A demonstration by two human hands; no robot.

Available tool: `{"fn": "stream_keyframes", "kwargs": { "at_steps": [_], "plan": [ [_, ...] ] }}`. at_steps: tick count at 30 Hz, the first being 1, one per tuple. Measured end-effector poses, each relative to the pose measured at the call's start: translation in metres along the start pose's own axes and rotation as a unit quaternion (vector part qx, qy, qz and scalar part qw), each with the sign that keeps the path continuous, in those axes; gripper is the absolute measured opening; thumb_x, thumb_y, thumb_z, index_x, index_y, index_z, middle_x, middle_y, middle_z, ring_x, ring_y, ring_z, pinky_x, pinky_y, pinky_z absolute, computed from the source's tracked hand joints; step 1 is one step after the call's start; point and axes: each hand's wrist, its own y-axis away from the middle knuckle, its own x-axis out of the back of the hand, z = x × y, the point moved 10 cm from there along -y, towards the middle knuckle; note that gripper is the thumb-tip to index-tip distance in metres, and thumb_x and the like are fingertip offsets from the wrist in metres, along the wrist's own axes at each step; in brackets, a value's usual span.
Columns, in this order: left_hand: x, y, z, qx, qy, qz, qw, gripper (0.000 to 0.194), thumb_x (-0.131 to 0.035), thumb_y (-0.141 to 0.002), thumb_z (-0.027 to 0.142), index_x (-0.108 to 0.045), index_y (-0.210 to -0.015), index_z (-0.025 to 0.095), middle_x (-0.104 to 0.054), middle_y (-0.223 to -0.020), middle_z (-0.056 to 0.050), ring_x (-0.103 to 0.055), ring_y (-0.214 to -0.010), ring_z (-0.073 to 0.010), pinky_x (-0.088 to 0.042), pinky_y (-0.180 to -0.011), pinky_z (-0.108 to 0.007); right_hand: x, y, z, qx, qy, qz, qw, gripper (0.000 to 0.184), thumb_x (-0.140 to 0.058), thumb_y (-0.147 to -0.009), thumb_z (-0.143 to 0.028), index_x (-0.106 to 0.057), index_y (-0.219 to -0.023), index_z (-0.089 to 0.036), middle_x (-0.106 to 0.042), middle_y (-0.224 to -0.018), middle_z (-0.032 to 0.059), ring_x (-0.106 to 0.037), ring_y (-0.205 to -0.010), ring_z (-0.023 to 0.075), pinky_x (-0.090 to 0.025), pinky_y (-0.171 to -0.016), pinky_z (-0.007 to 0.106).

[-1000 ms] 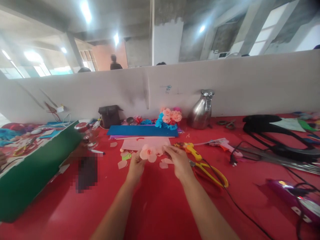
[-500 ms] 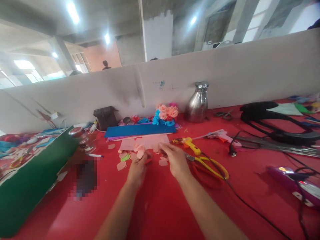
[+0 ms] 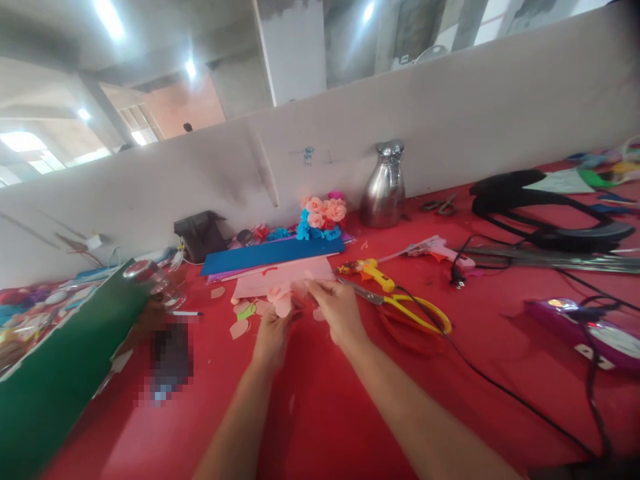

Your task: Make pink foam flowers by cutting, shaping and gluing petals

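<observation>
A peach-pink paper flower (image 3: 281, 300), partly formed, is pinched upright in my left hand (image 3: 273, 337). My right hand (image 3: 339, 310) is closed at the fingertips on a pale pink paper petal (image 3: 301, 287), slightly blurred, close beside the flower. Loose cut petals (image 3: 239, 329) lie on the red table to the left of my hands, with a green petal-shaped piece (image 3: 247, 311) among them. Behind the hands lies a pink paper sheet (image 3: 250, 287). Yellow-handled scissors (image 3: 420, 310) rest just right of my right hand, their blades toward it.
A yellow glue gun (image 3: 375, 275) and a pink glue gun (image 3: 435, 250) lie to the right with cords. Finished paper roses (image 3: 325, 212), blue sheets (image 3: 275, 255) and a steel jug (image 3: 384, 190) stand behind. A green box wall (image 3: 65, 373) and a glass jar (image 3: 155, 280) are left.
My right hand has come left with the petal, closer to the flower in my left hand. The whole view has shifted a little, so the things on the table appear further left and higher.
</observation>
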Motion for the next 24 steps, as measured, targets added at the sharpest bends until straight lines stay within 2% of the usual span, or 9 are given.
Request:
{"fn": "stream_keyframes", "kwargs": {
  "at_steps": [8, 13, 18, 24],
  "plan": [
    [0.000, -0.003, -0.003, -0.005, -0.029, -0.005, 1.000, 0.025, -0.068, -0.069, 0.036, -0.068, -0.085, 0.017, -0.069, -0.090, -0.006, -0.061, -0.087, -0.0195, -0.047, -0.076, -0.029, -0.007, 0.005, 0.002, -0.032, -0.037, -0.016, 0.999, 0.026, -0.063, -0.068, -0.040, -0.070, -0.065, -0.015, -0.064, -0.061, 0.0023, -0.056, -0.059, 0.0151, -0.043, -0.053, 0.023],
    [-0.003, -0.002, -0.001, -0.010, -0.013, -0.015, 1.000, 0.027, -0.068, -0.070, 0.033, -0.069, -0.092, 0.018, -0.069, -0.093, -0.007, -0.062, -0.091, -0.0210, -0.047, -0.078, -0.030, -0.010, 0.010, -0.001, -0.056, -0.036, -0.020, 0.998, 0.027, -0.063, -0.067, -0.042, -0.069, -0.064, -0.016, -0.062, -0.056, 0.0018, -0.051, -0.051, 0.0120, -0.035, -0.041, 0.019],
    [-0.004, -0.002, -0.003, 0.007, -0.020, -0.023, 1.000, 0.026, -0.067, -0.070, 0.033, -0.069, -0.091, 0.018, -0.070, -0.086, -0.007, -0.063, -0.088, -0.0219, -0.048, -0.076, -0.031, -0.013, 0.012, -0.002, -0.070, -0.056, -0.025, 0.996, 0.027, -0.065, -0.066, -0.042, -0.069, -0.063, -0.016, -0.061, -0.056, 0.0010, -0.048, -0.048, 0.0090, -0.030, -0.038, 0.017],
    [0.003, -0.002, -0.006, 0.005, -0.043, 0.003, 0.999, 0.026, -0.066, -0.070, 0.034, -0.069, -0.091, 0.019, -0.070, -0.084, -0.006, -0.063, -0.087, -0.0214, -0.048, -0.075, -0.030, -0.017, 0.013, 0.000, -0.070, -0.076, -0.040, 0.994, 0.028, -0.066, -0.066, -0.043, -0.069, -0.066, -0.016, -0.061, -0.055, 0.0011, -0.049, -0.047, 0.0094, -0.034, -0.040, 0.018]
  ]
}}
